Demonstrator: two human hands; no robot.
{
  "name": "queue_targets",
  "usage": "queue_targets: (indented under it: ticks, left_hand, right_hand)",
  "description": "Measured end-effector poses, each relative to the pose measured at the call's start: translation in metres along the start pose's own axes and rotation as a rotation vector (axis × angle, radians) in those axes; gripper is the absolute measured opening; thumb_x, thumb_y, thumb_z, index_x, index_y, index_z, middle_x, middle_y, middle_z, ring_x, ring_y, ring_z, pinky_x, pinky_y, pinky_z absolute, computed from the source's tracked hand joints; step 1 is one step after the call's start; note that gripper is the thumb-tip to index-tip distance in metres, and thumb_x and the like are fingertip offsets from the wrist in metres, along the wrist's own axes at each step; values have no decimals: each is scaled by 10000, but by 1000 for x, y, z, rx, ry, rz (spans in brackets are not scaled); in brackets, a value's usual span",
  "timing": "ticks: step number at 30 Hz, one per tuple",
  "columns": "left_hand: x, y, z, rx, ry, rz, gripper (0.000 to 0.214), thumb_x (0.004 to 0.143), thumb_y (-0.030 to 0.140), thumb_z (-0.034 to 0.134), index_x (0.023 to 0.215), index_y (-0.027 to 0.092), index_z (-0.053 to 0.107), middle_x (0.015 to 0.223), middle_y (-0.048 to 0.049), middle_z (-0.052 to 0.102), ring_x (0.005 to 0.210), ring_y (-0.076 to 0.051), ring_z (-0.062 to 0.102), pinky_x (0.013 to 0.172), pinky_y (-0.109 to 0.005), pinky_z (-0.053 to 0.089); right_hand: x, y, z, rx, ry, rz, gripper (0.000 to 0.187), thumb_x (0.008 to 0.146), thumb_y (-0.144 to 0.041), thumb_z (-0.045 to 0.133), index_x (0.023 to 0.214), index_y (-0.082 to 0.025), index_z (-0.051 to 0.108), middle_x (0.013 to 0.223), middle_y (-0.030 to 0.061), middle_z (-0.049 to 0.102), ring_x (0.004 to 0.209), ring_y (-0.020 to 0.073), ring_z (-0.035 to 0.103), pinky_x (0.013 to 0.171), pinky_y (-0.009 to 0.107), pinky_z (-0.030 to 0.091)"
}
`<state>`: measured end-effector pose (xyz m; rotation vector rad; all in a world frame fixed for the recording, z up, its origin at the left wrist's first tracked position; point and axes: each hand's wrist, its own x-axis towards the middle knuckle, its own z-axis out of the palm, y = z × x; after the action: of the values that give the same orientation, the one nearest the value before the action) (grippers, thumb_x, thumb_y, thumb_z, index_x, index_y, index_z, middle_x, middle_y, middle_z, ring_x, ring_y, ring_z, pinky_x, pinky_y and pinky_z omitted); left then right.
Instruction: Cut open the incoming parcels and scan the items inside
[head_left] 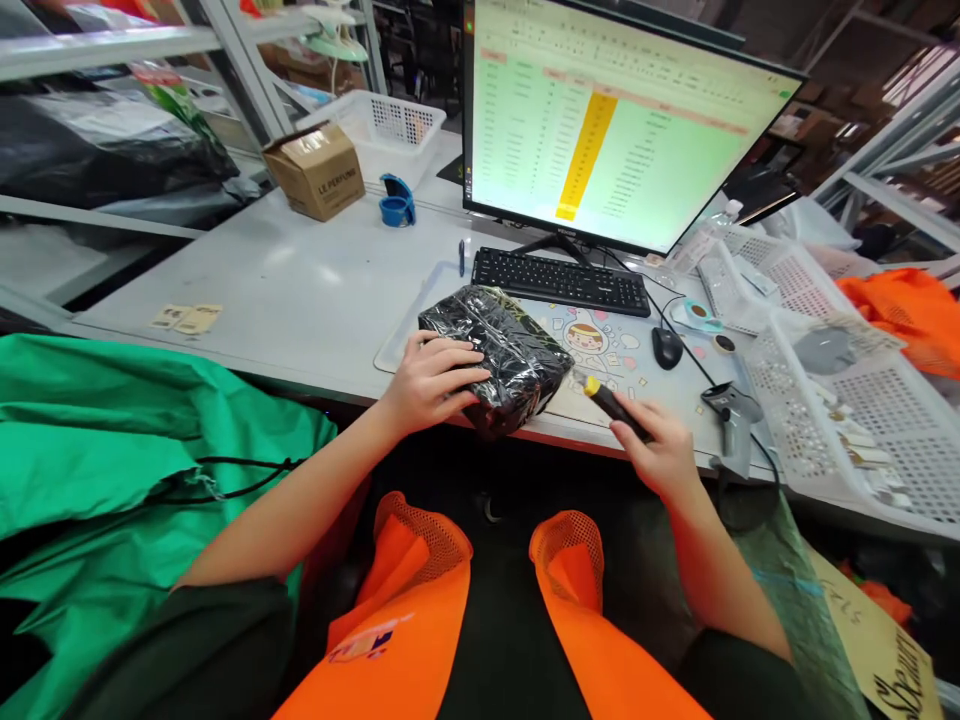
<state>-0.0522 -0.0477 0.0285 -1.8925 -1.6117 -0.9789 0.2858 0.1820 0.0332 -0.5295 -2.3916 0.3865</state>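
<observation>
A package wrapped in shiny black plastic (517, 350) lies at the front edge of the desk, on a printed desk mat (585, 335). My left hand (435, 380) rests over its left side, fingers spread on the wrap and pressing against it. To the right of the package, my right hand (660, 440) is closed around a utility knife (615, 408) with a dark handle and a yellow part near its front. The knife's front end points at the package's right corner, a small gap away. My right thumb and fingers wrap the handle.
Behind the package stand a keyboard (562, 281) and a monitor (622, 120). A mouse (667, 348), a barcode scanner (735, 425) and white baskets (787, 390) are at right. Left of the monitor are a cardboard box (319, 172) and a blue container (397, 205). Green cloth (112, 450) hangs at left.
</observation>
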Motion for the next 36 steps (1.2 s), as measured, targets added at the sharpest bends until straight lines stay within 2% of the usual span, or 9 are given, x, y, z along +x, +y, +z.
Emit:
queue_targets:
  ticks: [3, 7, 10, 13, 18, 22, 27, 32, 36]
  left_hand:
    - [12, 2, -2, 52, -38, 169, 235, 1044, 405, 674, 1220, 284, 771, 1194, -73, 812, 1152, -255, 734, 1075, -474, 446]
    - [48, 15, -13, 83, -204, 455, 296, 1055, 402, 682, 1332, 299, 708, 1160, -66, 791, 1013, -209, 712, 849, -354, 482]
    - [84, 31, -15, 114, -406, 613, 329, 1060, 366, 665, 1375, 270, 681, 1034, -68, 753, 856, -202, 662, 712, -338, 428]
    - [117, 46, -3, 155, -550, 683, 230, 1045, 316, 663, 1229, 189, 721, 941, -86, 702, 789, -220, 639, 648, -353, 398]
    - [154, 48, 35, 151, -670, 728, 176, 1055, 151, 530, 954, 144, 674, 772, -78, 641, 621, -217, 576, 563, -357, 333]
    - [169, 45, 49, 111, -699, 706, 196, 1042, 111, 505, 903, 138, 640, 707, -75, 625, 592, -225, 567, 549, -352, 328]
    - [183, 59, 35, 148, -688, 701, 214, 1054, 122, 483, 887, 158, 611, 713, -55, 622, 563, -215, 549, 524, -355, 311]
    - [199, 66, 24, 125, -523, 715, 252, 1058, 124, 462, 839, 183, 570, 666, -20, 566, 535, -194, 492, 544, -364, 324]
    - [210, 66, 16, 212, -450, 825, 292, 1046, 127, 445, 779, 203, 535, 670, -29, 536, 570, -208, 490, 577, -383, 331]
  right_hand:
    - [5, -1, -2, -105, -19, 26, 451, 1035, -491, 623, 1381, -243, 773, 1082, 109, 782, 925, 258, 745, 839, 367, 588]
    - [25, 56, 17, -262, -10, 255, 453, 1027, -431, 602, 1339, -154, 778, 991, 156, 751, 888, 282, 707, 840, 395, 551]
    - [28, 84, 32, -201, 56, 286, 455, 1024, -433, 597, 1181, -54, 796, 952, 215, 712, 933, 312, 686, 893, 464, 541]
    - [16, 59, 47, -102, 133, 194, 468, 1052, -452, 553, 1233, -67, 748, 1178, 272, 694, 1164, 354, 661, 1034, 537, 529]
    - [5, -30, 80, 155, 155, -33, 538, 1012, -417, 653, 1510, -244, 548, 1484, 161, 611, 1378, 304, 606, 1158, 500, 544]
    - [25, -48, 93, 369, 337, -13, 470, 1001, -375, 704, 1431, -251, 563, 1464, 174, 622, 1378, 324, 609, 1157, 566, 539]
    - [48, -39, 74, 416, 475, -144, 182, 1048, -278, 623, 1230, -278, 617, 1350, 125, 688, 1276, 271, 674, 1077, 514, 584]
    - [64, -38, 44, 391, 432, -274, 117, 1037, -193, 613, 1124, -268, 636, 1172, 80, 734, 1189, 259, 698, 1011, 485, 586]
    - [81, -35, 29, 295, 332, -380, 53, 1055, -210, 601, 1024, -234, 636, 1069, 83, 704, 1082, 240, 677, 943, 434, 572]
